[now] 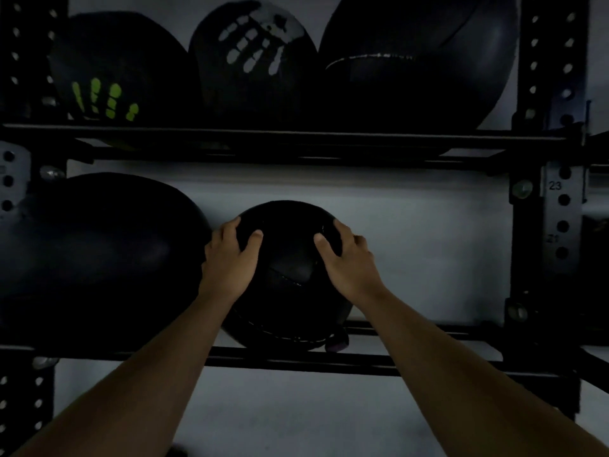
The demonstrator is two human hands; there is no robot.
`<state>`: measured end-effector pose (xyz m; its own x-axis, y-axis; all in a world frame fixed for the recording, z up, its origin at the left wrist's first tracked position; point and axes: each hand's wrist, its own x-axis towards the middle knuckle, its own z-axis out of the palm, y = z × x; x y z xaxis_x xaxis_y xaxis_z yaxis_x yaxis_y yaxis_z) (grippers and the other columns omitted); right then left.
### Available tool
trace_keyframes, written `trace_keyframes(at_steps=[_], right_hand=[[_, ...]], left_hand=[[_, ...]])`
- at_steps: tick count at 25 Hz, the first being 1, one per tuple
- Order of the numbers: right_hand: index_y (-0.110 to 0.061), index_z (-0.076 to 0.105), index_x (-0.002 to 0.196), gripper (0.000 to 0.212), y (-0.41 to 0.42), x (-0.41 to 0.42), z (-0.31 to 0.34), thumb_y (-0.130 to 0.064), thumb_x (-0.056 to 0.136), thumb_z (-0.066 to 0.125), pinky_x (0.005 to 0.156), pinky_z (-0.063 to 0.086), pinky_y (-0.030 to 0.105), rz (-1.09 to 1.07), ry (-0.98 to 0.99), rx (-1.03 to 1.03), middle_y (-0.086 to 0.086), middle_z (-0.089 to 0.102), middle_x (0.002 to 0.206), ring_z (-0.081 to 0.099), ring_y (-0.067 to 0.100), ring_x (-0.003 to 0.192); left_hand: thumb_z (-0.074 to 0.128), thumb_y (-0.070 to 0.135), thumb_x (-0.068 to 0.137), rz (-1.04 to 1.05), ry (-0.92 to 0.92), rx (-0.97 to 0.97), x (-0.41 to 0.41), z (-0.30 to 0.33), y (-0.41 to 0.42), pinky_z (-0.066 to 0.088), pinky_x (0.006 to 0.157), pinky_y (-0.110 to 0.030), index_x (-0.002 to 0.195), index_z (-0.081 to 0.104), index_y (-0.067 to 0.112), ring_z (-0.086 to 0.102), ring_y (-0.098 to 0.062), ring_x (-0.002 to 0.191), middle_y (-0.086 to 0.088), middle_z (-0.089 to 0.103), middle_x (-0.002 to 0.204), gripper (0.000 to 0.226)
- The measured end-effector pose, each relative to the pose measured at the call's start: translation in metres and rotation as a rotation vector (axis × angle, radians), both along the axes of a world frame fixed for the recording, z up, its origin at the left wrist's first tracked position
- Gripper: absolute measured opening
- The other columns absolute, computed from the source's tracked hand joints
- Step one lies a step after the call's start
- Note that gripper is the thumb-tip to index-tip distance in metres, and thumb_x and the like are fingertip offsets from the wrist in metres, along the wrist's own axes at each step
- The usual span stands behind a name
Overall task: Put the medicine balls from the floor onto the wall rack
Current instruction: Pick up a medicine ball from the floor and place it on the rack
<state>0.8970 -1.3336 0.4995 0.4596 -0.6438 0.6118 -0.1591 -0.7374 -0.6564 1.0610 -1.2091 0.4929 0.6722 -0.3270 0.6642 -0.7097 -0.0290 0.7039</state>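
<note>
A black medicine ball (286,275) sits on the lower rails of the black wall rack (412,361), near the middle. My left hand (229,262) grips its upper left side with fingers curved over the surface. My right hand (346,258) grips its upper right side the same way. A larger black ball (95,245) lies on the same rails, right beside my left hand. The scene is dim, so I cannot tell whether the two balls touch.
The upper shelf rail (296,140) carries three black balls: one with a green handprint (108,67), one with a white handprint (253,57), one large plain ball (421,57). Perforated uprights stand at left (13,192) and right (560,209). A pale wall (428,252) lies behind.
</note>
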Motion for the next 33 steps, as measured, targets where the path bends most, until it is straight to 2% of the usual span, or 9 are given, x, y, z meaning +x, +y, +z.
trace_keyframes(at_steps=[4, 8, 14, 17, 21, 24, 27, 30, 33], right_hand=[[-0.031, 0.023, 0.159, 0.062, -0.012, -0.04, 0.03, -0.054, 0.103, 0.038, 0.117, 0.035, 0.056, 0.042, -0.08, -0.065, 0.015, 0.034, 0.158, 0.035, 0.038, 0.145], [-0.026, 0.039, 0.151, 0.053, -0.037, -0.095, 0.066, -0.049, 0.104, 0.041, 0.115, 0.037, 0.053, 0.064, -0.138, -0.181, 0.014, 0.045, 0.152, 0.043, 0.032, 0.14], [-0.021, 0.055, 0.134, 0.035, -0.107, -0.195, 0.098, -0.037, 0.104, 0.047, 0.106, 0.046, 0.048, -0.037, -0.206, -0.3, 0.01, 0.056, 0.135, 0.054, 0.03, 0.125], [-0.019, 0.057, 0.131, 0.032, -0.128, -0.214, 0.108, -0.034, 0.104, 0.048, 0.102, 0.049, 0.048, -0.036, -0.251, -0.331, 0.011, 0.057, 0.13, 0.055, 0.031, 0.12], [-0.015, 0.058, 0.13, 0.033, -0.144, -0.222, 0.154, -0.032, 0.103, 0.05, 0.096, 0.051, 0.04, -0.063, -0.347, -0.41, 0.014, 0.061, 0.126, 0.058, 0.032, 0.116], [-0.014, 0.054, 0.133, 0.038, -0.15, -0.225, 0.211, -0.036, 0.102, 0.048, 0.103, 0.048, 0.047, -0.098, -0.443, -0.451, 0.018, 0.054, 0.134, 0.056, 0.037, 0.121], [-0.018, 0.047, 0.142, 0.051, -0.165, -0.226, 0.266, -0.049, 0.102, 0.042, 0.114, 0.039, 0.051, -0.154, -0.476, -0.355, 0.018, 0.04, 0.152, 0.044, 0.042, 0.135], [-0.022, 0.04, 0.152, 0.067, -0.183, -0.211, 0.308, -0.063, 0.099, 0.034, 0.119, 0.033, 0.049, -0.092, -0.537, -0.194, 0.017, 0.035, 0.161, 0.038, 0.042, 0.144], [-0.015, 0.045, 0.153, 0.081, -0.197, -0.183, 0.328, -0.071, 0.097, 0.032, 0.111, 0.038, 0.041, 0.131, -0.586, -0.013, 0.015, 0.047, 0.158, 0.046, 0.036, 0.142]], left_hand=[[0.059, 0.047, 0.095, -0.007, -0.147, -0.048, -0.051, 0.03, -0.006, 0.043, 0.113, -0.045, 0.145, 0.048, 0.029, 0.05, -0.021, 0.135, 0.002, 0.053, 0.148, 0.054], [0.063, 0.04, 0.095, -0.019, -0.328, -0.061, -0.116, 0.07, -0.038, 0.042, 0.099, -0.029, 0.134, 0.057, 0.03, 0.057, -0.01, 0.123, 0.01, 0.061, 0.135, 0.041], [0.063, 0.03, 0.095, 0.047, -0.458, -0.057, -0.193, 0.1, -0.091, 0.048, 0.096, -0.032, 0.127, 0.063, 0.027, 0.061, -0.013, 0.115, 0.007, 0.062, 0.127, 0.033], [0.064, 0.028, 0.094, 0.091, -0.479, -0.089, -0.206, 0.112, -0.101, 0.052, 0.1, -0.039, 0.126, 0.064, 0.025, 0.062, -0.016, 0.115, 0.005, 0.062, 0.126, 0.032], [0.063, 0.029, 0.095, 0.154, -0.56, -0.177, -0.208, 0.149, -0.102, 0.053, 0.1, -0.046, 0.132, 0.059, 0.024, 0.06, -0.018, 0.117, 0.002, 0.058, 0.131, 0.038], [0.059, 0.036, 0.096, 0.234, -0.635, -0.244, -0.194, 0.195, -0.095, 0.05, 0.104, -0.049, 0.131, 0.058, 0.021, 0.056, -0.025, 0.123, -0.004, 0.055, 0.135, 0.038], [0.05, 0.052, 0.097, 0.287, -0.616, -0.349, -0.179, 0.254, -0.093, 0.044, 0.108, -0.044, 0.135, 0.055, 0.02, 0.05, -0.029, 0.13, -0.009, 0.051, 0.142, 0.05], [0.038, 0.076, 0.092, 0.118, -0.452, -0.417, -0.169, 0.305, -0.103, 0.034, 0.118, -0.046, 0.152, 0.04, 0.024, 0.039, -0.03, 0.144, -0.008, 0.04, 0.158, 0.079], [0.033, 0.092, 0.078, -0.04, -0.307, -0.383, -0.158, 0.328, -0.126, 0.025, 0.123, -0.055, 0.16, 0.027, 0.031, 0.029, -0.036, 0.151, -0.008, 0.029, 0.166, 0.102]])
